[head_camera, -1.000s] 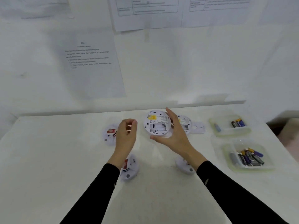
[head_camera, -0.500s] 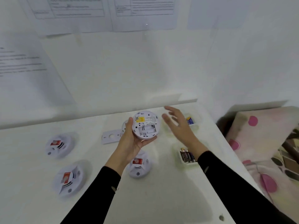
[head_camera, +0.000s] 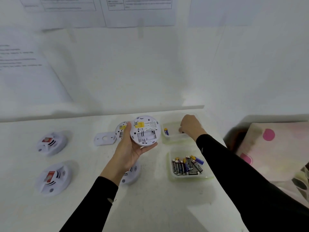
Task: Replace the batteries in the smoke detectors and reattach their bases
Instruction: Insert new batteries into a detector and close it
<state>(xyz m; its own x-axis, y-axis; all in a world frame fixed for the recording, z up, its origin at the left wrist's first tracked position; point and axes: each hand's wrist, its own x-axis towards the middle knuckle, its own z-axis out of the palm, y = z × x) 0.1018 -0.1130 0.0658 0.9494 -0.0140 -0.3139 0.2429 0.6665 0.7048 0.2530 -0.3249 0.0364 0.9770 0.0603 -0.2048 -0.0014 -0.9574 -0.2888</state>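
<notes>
Head camera looks down at a white desk [head_camera: 158, 206] that stands by a white wall. The left hand [head_camera: 128, 153] holds a round white smoke detector [head_camera: 145, 130] up off the desk. Its fingers curl under the near edge and its thumb lies up the left side. The back of the smoke detector faces up (it has a yellow sticker and an open battery slot with nothing in it). The right hand [head_camera: 190, 125] reaches into the far tray [head_camera: 173, 139], a clear tray at the back right of the desk. Its fingers are curled down into the tray, and I cannot tell if they hold anything. One blue battery [head_camera: 166, 131] lies at the left end of that tray. Just in front of it sits the near tray [head_camera: 192, 177], with a pile of batteries [head_camera: 187, 164] in it. Behind the held one, a second detector [head_camera: 121, 129] lies on the desk with its back up too. A flat white base plate [head_camera: 105, 138] lies just left of it. Far off to the left lie the back left detector [head_camera: 51, 143] and the front left detector [head_camera: 53, 179], both face up with a red bit on top. One more, the middle detector [head_camera: 133, 171], lies partly hidden under the left wrist. Sheets of paper [head_camera: 138, 12] hang on the wall. A cloth with pink dots [head_camera: 267, 144] shows past the right end of the desk.
</notes>
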